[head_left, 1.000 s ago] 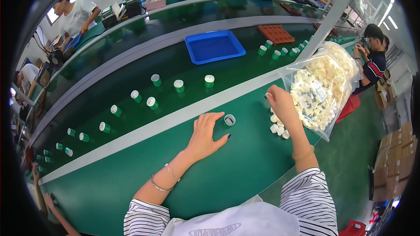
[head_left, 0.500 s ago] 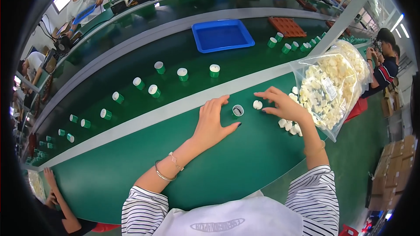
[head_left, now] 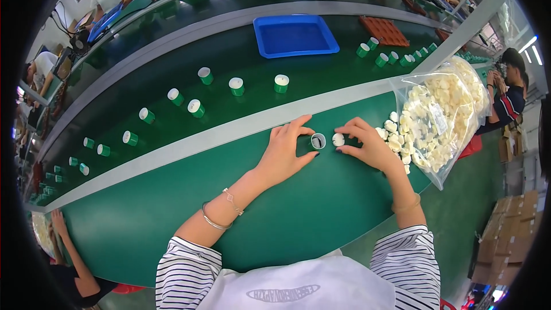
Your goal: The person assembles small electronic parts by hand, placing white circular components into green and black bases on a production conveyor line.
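Note:
My left hand curls its thumb and forefinger about the sides of a small green cylinder. It tilts slightly, and its pale-rimmed open top shows something dark inside. Just right of it, a small round white cap sits between the thumb and forefinger of my right hand. The two pieces are apart, with a narrow gap of green tabletop between them. Loose white caps lie in a pile beyond my right fingers, at the mouth of a clear plastic bag filled with more of them.
Several green cylinders with white tops stand on the dark green belt behind a grey rail. A blue tray and a brown moulded tray lie farther back. Other people work at both sides and across the line.
My left thumb and forefinger have closed in around the green cylinder. My right fingers have come together on the white cap and brought it closer to the cylinder. The view has shifted slightly.

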{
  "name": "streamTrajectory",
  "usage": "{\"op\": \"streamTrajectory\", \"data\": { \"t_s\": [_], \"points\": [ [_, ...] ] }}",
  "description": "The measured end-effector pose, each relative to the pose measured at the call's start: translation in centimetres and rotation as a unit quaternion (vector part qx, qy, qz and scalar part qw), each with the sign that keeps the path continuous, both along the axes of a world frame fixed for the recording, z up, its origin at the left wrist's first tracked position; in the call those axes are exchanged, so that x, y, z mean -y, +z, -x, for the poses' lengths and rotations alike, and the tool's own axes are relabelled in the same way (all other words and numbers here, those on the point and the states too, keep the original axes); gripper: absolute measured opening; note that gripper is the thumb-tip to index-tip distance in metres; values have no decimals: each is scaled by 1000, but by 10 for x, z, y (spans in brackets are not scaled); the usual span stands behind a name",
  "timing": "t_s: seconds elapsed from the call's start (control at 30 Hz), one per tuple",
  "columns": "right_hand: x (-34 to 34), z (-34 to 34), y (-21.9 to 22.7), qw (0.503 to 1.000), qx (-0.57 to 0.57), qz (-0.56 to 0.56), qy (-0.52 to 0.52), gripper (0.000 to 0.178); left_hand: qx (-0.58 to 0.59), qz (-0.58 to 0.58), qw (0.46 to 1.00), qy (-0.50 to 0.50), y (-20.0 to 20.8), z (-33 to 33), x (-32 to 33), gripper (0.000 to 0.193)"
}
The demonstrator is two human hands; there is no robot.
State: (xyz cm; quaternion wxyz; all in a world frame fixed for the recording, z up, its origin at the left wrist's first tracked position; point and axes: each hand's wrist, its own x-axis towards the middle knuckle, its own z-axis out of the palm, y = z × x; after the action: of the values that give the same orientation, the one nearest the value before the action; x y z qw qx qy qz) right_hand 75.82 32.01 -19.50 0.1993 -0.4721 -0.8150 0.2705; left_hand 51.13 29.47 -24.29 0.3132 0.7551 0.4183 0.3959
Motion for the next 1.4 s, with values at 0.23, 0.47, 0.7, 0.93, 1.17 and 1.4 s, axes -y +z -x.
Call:
{"op": "streamTrajectory", "data": {
  "t_s": [0.23,0.47,0.7,0.93,1.17,1.4],
  "points": [
    [10,30,7,994,-106,-31,1,37,-4,13,1000,-11,-4,1,-3,77],
    [6,43,12,999,-47,-4,20,37,1,22,1000,-15,-4,-2,-2,76],
    [1,45,24,998,5,7,56,41,8,25,999,-22,-7,-3,-4,76],
    [3,31,33,974,38,-129,182,38,4,14,1000,-18,-8,-2,-3,75],
    [-3,40,42,942,155,-147,259,31,5,4,1000,-17,-8,0,-5,75],
    [-16,36,35,935,171,-143,277,26,17,-2,1000,-20,-12,-3,-11,73]
  ]
}}
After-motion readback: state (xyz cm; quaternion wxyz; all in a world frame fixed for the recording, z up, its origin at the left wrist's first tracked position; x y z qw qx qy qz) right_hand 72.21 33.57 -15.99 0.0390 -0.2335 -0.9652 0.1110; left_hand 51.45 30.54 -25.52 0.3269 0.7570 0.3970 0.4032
